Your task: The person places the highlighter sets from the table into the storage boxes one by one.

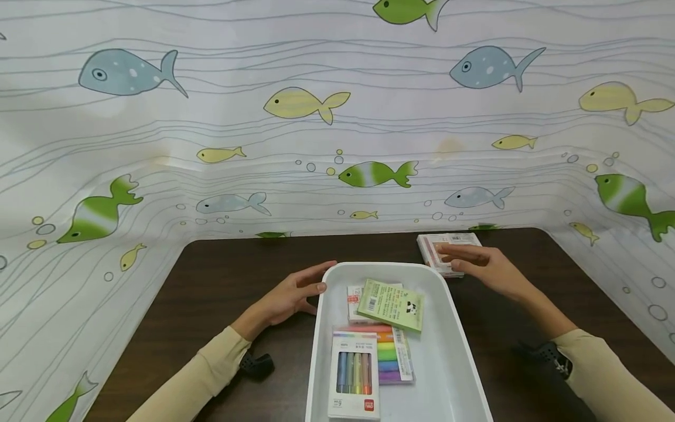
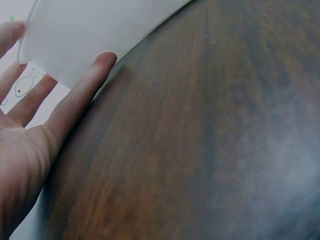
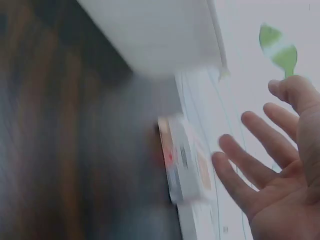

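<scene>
A white plastic bin [image 1: 435, 369] stands on the dark table, its outer wall [image 2: 95, 30] filling the top of the left wrist view. My left hand [image 1: 287, 298] touches the bin's far left corner with fingers spread and thumb [image 2: 85, 92] laid along the wall. Right of the bin, my right hand [image 1: 493, 272] hovers over a flat white box [image 1: 431, 251], fingers apart and holding nothing. Inside the bin lie a green box with a panda [image 1: 392, 308], a white box [image 1: 354, 305] partly under it, a rainbow-coloured pack [image 1: 389, 357] and a windowed box of coloured pens [image 1: 353, 375].
Dark wood tabletop [image 1: 237, 264] extends on both sides of the bin. A white fish-patterned sheet [image 1: 316, 140] rises behind and along the sides of the table. Black wrist devices [image 1: 256, 366] sit at both cuffs.
</scene>
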A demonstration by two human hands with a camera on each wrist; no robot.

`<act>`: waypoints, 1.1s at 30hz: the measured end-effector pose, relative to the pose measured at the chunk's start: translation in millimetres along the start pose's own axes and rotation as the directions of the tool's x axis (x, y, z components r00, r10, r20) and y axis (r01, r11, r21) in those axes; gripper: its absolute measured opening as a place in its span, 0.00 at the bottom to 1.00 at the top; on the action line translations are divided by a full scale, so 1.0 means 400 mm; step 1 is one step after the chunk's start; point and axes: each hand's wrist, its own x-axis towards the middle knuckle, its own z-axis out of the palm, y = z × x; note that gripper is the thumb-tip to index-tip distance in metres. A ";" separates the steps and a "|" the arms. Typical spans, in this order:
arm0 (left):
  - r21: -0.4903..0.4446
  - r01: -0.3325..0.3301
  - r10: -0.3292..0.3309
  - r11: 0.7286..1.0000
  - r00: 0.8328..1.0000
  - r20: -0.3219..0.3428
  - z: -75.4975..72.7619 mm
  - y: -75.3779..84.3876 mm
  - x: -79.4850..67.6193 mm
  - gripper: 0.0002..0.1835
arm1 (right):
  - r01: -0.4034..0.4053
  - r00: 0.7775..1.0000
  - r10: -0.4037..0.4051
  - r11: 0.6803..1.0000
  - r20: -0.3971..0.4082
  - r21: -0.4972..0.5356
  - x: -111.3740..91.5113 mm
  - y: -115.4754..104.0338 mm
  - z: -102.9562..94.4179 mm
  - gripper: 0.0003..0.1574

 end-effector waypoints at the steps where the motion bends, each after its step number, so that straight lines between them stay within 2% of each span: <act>1: 0.000 0.001 -0.001 1.000 1.000 -0.001 0.000 0.001 -0.001 0.32 | -0.011 1.000 0.010 0.999 -0.025 -0.036 0.003 0.004 -0.014 0.28; 6: 0.002 0.010 -0.010 1.000 1.000 -0.004 0.000 0.007 -0.002 0.32 | -0.118 0.989 0.099 0.977 -0.113 -0.178 0.019 0.044 -0.085 0.30; 13: 0.007 0.023 -0.023 1.000 1.000 0.002 -0.002 0.007 0.002 0.31 | -0.218 0.968 0.178 0.944 -0.174 -0.247 0.029 0.102 -0.163 0.38; 20: -0.001 0.011 -0.011 1.000 1.000 0.004 -0.003 0.005 0.001 0.32 | -0.282 0.959 0.260 0.896 -0.110 -0.343 0.048 0.131 -0.193 0.46; 27: -0.004 0.003 -0.003 1.000 1.000 0.004 -0.001 0.009 -0.002 0.32 | -0.238 0.964 0.265 0.888 0.016 -0.393 0.066 0.173 -0.201 0.54; 33: -0.010 0.013 -0.013 1.000 1.000 0.010 -0.002 0.008 -0.002 0.32 | -0.197 0.961 0.263 0.869 0.084 -0.455 0.070 0.204 -0.205 0.57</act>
